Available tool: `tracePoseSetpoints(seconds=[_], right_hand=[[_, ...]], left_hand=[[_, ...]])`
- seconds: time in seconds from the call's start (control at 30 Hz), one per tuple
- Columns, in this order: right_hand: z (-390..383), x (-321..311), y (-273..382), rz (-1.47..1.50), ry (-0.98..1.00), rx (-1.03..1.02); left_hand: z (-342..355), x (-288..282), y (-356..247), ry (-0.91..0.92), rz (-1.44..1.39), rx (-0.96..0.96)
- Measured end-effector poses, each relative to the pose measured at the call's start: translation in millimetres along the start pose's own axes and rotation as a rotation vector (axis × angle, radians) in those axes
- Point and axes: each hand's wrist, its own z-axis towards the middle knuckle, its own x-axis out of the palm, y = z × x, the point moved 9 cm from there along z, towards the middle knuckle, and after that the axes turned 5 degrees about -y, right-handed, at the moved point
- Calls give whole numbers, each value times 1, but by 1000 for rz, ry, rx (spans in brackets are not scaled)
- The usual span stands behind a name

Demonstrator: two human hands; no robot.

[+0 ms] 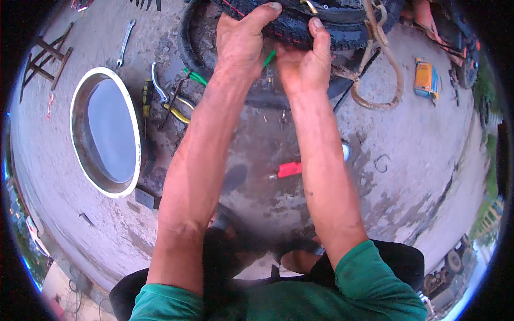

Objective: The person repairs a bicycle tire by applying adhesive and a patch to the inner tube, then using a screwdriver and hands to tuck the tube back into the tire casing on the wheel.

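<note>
At the top of the head view I hold a black tyre [292,33] with both hands. My left hand [241,45] is closed on its near side, thumb laid over the tread and the other fingers hidden. My right hand [306,67] grips the same side a little to the right, thumb up against the tyre and fingers under it. Inside the tyre, a bent brass valve stem [309,7] sticks up by the rim. Beneath lies another black rubber ring [186,40], partly covered by the tyre and my arms. A green strip [195,77] lies next to my left wrist.
Left on the ground stand a white-rimmed basin [76,136] of water, a wrench [126,44], a screwdriver [146,99] and yellow-handled pliers [183,114]. A red object [289,169] lies between my forearms. Right are a tan loop [399,88] and a yellow-blue box [425,79].
</note>
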Motion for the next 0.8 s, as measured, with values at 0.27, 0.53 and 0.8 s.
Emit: tracePoseSetpoints(seconds=[0.27, 0.53, 0.8], right_hand=[[3, -1, -6, -23, 75, -30], [8, 0, -7, -2, 169, 1], [-41, -13, 10, -553, -230, 121]], left_hand=[[11, -10, 6, 36, 43, -1], [14, -10, 8, 136, -17, -69], [17, -17, 8, 94, 35, -70]])
